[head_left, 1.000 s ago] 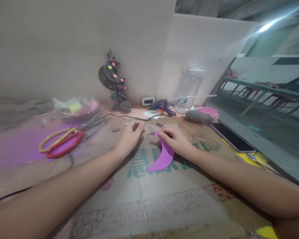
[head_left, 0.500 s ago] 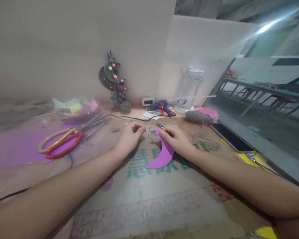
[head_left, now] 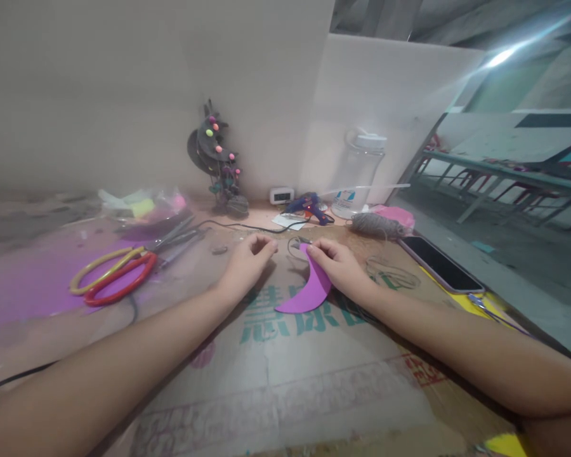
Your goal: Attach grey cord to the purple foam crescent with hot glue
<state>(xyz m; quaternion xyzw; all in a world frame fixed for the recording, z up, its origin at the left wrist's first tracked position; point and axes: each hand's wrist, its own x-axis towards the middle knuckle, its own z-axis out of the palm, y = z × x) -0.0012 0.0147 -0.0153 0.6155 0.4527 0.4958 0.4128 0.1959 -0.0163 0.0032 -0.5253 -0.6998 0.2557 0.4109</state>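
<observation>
A purple crescent-shaped foam piece (head_left: 315,289) hangs from my right hand (head_left: 335,257), pinched near its upper tip between thumb and finger. Its other point curves down to the left above the cardboard. Grey yarn (head_left: 294,247) loops beside the upper tip, and more of it lies loose to the right of that hand. My left hand (head_left: 253,259) is closed in a pinch a short way to the left, apart from the crescent. Whatever is between its fingertips is too small to make out.
Scissors with red and yellow handles (head_left: 118,276) lie at left near a plastic bag (head_left: 143,209). Behind are a decorated grey crescent (head_left: 209,146), a small clock (head_left: 282,195), a glue gun (head_left: 309,206) and a bottle (head_left: 359,171). At right are a yarn skein (head_left: 378,225) and phone (head_left: 440,263).
The crescent's lower point has swung slightly upward in my right hand, and the yarn loop by its tip has shifted a little. My left hand stays almost in place.
</observation>
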